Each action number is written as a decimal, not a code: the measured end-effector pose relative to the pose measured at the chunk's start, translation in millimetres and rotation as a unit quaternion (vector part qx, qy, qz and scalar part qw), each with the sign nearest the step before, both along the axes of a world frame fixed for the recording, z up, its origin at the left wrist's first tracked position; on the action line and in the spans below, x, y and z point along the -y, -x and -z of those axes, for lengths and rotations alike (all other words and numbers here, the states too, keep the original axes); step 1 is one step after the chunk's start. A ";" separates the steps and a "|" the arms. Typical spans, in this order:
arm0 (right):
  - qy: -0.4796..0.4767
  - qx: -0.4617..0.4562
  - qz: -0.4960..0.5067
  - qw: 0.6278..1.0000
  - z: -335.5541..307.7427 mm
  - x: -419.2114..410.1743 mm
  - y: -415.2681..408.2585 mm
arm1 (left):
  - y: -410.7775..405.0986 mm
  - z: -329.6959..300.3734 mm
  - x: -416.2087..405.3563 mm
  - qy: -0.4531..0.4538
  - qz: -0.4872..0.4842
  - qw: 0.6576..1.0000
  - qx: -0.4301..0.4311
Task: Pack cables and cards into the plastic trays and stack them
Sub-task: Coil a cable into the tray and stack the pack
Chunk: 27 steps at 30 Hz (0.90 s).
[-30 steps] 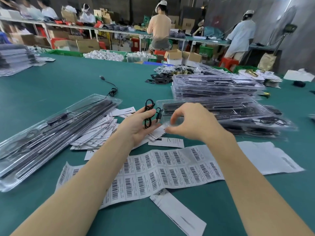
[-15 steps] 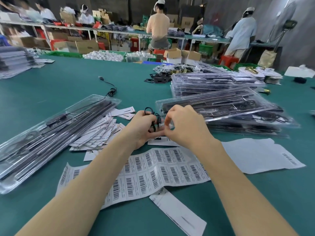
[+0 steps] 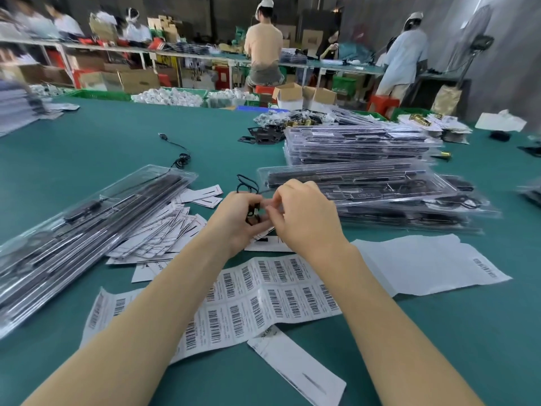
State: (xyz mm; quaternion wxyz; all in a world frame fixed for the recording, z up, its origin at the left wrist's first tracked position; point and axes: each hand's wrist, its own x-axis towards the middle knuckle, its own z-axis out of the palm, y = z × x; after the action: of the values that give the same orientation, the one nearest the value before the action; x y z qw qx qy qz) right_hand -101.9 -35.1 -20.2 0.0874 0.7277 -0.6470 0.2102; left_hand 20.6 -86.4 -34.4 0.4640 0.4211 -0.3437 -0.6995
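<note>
At a green packing surface [image 3: 87, 148], my left hand [image 3: 234, 221] curls around a small coiled black cable [image 3: 252, 210], its loop rising just beyond my knuckles, while my right hand [image 3: 304, 212] meets it from the right, fingertips pinching at the same coil. Both hands hover above the loose white cards [image 3: 158, 230] fanned out on the surface. To the left lies a long clear plastic tray [image 3: 73, 230] holding dark strips, angled from near left to far centre. To the right, just past my right hand, sits a stack of filled plastic trays [image 3: 380, 200], with a taller stack [image 3: 360, 145] behind it. Nearer to me, a sheet of barcode labels [image 3: 257, 297] spreads under my forearms, beside a blank white sheet [image 3: 424, 265] on the right. A second black cable [image 3: 175, 150] trails across the surface farther off. Workers stand at benches along the far wall.
</note>
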 end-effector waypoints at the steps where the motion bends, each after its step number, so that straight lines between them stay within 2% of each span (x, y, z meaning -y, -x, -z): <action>1: 0.007 0.000 0.003 1.000 -0.2 0.4 -0.2 | -1.3 -0.3 -0.1 -0.007 0.002 1.000 -0.017; 5: 0.030 -0.052 0.008 0.998 5.9 0.7 -5.3 | 1.3 3.5 -0.1 -0.021 -0.020 0.999 -0.021; 10: 0.054 -0.037 0.009 0.998 8.9 -1.5 -5.5 | 3.9 2.8 -4.2 -0.053 -0.016 0.997 -0.050; 20: 0.071 -0.046 -0.004 0.996 12.8 -1.6 -3.2 | 7.7 9.4 -5.6 0.027 -0.029 0.998 0.046; 25: 0.079 -0.001 -0.033 0.996 0.8 7.3 2.8 | 3.6 4.4 -4.2 0.052 -0.016 0.998 0.041; 27: 0.067 0.008 -0.057 0.996 3.2 6.1 3.9 | -2.2 0.6 -2.3 0.079 0.002 0.994 0.070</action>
State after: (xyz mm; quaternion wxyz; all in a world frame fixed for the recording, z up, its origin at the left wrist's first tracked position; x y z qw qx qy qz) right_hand -105.8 -41.2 -23.5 0.1189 0.7541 -0.5899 0.2632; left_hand 22.9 -84.1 -34.9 0.4694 0.4304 -0.4297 -0.6401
